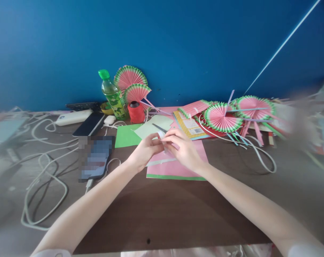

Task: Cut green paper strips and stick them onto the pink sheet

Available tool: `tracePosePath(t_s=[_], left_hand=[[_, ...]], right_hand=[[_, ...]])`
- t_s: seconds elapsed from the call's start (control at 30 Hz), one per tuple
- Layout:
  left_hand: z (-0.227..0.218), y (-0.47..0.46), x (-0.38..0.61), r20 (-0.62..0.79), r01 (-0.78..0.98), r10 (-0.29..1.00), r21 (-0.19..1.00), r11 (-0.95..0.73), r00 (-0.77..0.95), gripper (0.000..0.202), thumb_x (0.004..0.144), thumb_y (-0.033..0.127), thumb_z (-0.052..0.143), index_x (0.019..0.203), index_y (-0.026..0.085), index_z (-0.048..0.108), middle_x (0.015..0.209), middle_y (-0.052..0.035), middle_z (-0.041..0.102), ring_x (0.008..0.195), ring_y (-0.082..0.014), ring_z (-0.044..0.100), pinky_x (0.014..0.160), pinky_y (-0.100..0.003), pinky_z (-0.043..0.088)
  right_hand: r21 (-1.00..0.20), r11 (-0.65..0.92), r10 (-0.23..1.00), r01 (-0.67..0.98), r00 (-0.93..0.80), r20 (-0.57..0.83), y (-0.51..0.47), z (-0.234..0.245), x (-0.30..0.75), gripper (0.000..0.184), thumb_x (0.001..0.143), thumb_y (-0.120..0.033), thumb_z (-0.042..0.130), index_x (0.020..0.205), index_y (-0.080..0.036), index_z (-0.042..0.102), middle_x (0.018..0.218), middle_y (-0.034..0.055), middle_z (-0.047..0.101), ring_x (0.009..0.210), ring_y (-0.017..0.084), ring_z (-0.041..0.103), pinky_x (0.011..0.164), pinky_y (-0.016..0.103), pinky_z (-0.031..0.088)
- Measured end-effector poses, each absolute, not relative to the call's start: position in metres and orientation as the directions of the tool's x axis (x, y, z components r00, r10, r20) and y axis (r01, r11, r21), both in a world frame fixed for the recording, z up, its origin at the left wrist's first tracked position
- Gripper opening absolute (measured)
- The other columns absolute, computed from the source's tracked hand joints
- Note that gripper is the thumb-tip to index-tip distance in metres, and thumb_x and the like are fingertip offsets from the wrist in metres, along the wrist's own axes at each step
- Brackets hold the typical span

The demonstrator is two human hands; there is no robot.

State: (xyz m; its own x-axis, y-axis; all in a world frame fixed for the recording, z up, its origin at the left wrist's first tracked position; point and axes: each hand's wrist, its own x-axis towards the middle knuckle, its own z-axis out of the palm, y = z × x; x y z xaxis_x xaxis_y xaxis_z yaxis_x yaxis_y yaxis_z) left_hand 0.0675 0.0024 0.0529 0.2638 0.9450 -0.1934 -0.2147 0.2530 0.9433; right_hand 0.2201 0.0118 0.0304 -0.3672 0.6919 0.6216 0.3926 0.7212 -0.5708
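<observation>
My left hand [146, 151] and my right hand [182, 147] meet over the middle of the desk, fingertips pinched together. Between them is a small white piece [161, 134], like tape or paper; its exact kind I cannot make out. A dark pointed blade [158, 127] sticks out just beyond my right fingers, and whether it is held or lying on the paper is unclear. Beneath my hands lies a pink sheet [175, 170] with a green strip along its near edge. Pale green paper [151, 125] and a bright green sheet [127, 136] lie behind and to the left.
Pink-and-green pleated paper fans [222, 117] lie at right; others lean on the wall behind a green-capped bottle [114, 98] and a red thread spool [136, 113]. Left are a phone [97, 157], a power bank [73, 117] and looped white cables [62, 182].
</observation>
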Motion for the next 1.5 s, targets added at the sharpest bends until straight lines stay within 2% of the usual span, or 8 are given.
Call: tracePosePath(t_s=[0.27,0.37,0.5,0.73,0.9,1.1,1.33,1.5], left_hand=[[0.049,0.002,0.067,-0.231,-0.242,0.949,0.929,0.281,0.213,0.038,0.066,0.011,0.065,0.100,0.013,0.047,0.077,-0.0022,0.065,0.072,-0.0134,0.062,0.084,-0.037,0.043],[0.049,0.002,0.069,-0.235,-0.231,0.939,0.927,0.294,0.252,0.032,0.065,0.015,0.067,0.093,0.011,0.052,0.080,-0.0050,0.066,0.076,-0.0150,0.062,0.085,-0.036,0.045],[0.051,0.000,0.070,-0.231,-0.200,0.934,0.936,0.289,0.272,0.021,0.067,0.019,0.066,0.082,0.011,0.055,0.080,-0.0057,0.065,0.074,-0.0146,0.062,0.082,-0.034,0.046],[0.050,-0.006,0.076,-0.186,-0.232,0.958,0.944,0.236,0.220,0.013,0.070,0.018,0.062,0.076,0.013,0.051,0.067,0.0002,0.061,0.064,-0.0104,0.060,0.079,-0.033,0.047],[0.048,-0.008,0.078,-0.184,-0.234,0.964,0.945,0.227,0.192,0.015,0.070,0.020,0.063,0.077,0.013,0.052,0.071,-0.0003,0.062,0.066,-0.0097,0.060,0.081,-0.032,0.046],[0.046,-0.008,0.078,-0.139,-0.184,0.973,0.968,0.173,0.182,0.016,0.070,0.022,0.063,0.079,0.013,0.053,0.068,0.0002,0.062,0.065,-0.0094,0.059,0.077,-0.029,0.047],[0.040,-0.007,0.077,-0.100,-0.133,0.977,0.983,0.126,0.186,0.014,0.071,0.023,0.061,0.079,0.014,0.053,0.067,0.0015,0.060,0.064,-0.0087,0.057,0.075,-0.027,0.047],[0.039,-0.006,0.074,-0.063,-0.035,0.978,0.997,0.071,0.199,0.017,0.074,0.030,0.059,0.078,0.015,0.053,0.067,0.0001,0.061,0.068,-0.0112,0.058,0.074,-0.028,0.047]], right_hand=[[-0.592,0.698,0.716,0.403,-0.383,0.584,0.008,0.035,0.220,0.016,0.083,-0.009,0.043,0.082,-0.022,0.052,0.084,0.0031,0.054,0.088,0.017,0.052,0.079,0.034,0.043],[-0.639,0.661,0.750,0.393,-0.357,0.556,0.008,0.035,0.221,0.017,0.084,-0.012,0.043,0.093,-0.023,0.052,0.083,0.0026,0.055,0.083,0.017,0.053,0.077,0.033,0.045],[-0.731,0.589,0.808,0.344,-0.275,0.521,0.007,0.040,0.221,0.030,0.081,-0.013,0.049,0.108,-0.025,0.046,0.079,0.0000,0.058,0.079,0.015,0.056,0.077,0.032,0.046],[-0.814,0.492,0.870,0.308,-0.146,0.470,0.001,0.046,0.217,0.018,0.078,-0.016,0.054,0.094,-0.023,0.050,0.076,-0.0006,0.062,0.075,0.015,0.059,0.073,0.032,0.047],[-0.876,0.406,0.914,0.260,-0.089,0.397,0.002,0.045,0.216,0.020,0.074,-0.017,0.060,0.090,-0.021,0.050,0.073,-0.0011,0.061,0.070,0.013,0.058,0.066,0.028,0.046],[-0.839,0.444,0.896,0.315,-0.170,0.411,0.004,0.047,0.219,0.002,0.076,-0.019,0.057,0.078,-0.019,0.056,0.073,0.0002,0.059,0.069,0.013,0.055,0.063,0.026,0.043],[-0.848,0.421,0.897,0.323,-0.289,0.335,0.014,0.044,0.225,0.005,0.076,-0.023,0.058,0.073,-0.019,0.057,0.071,-0.0010,0.059,0.067,0.012,0.054,0.062,0.026,0.041],[-0.871,0.370,0.905,0.323,-0.336,0.260,0.015,0.047,0.229,0.003,0.075,-0.020,0.057,0.073,-0.018,0.057,0.072,-0.0004,0.061,0.068,0.012,0.055,0.062,0.026,0.041]])
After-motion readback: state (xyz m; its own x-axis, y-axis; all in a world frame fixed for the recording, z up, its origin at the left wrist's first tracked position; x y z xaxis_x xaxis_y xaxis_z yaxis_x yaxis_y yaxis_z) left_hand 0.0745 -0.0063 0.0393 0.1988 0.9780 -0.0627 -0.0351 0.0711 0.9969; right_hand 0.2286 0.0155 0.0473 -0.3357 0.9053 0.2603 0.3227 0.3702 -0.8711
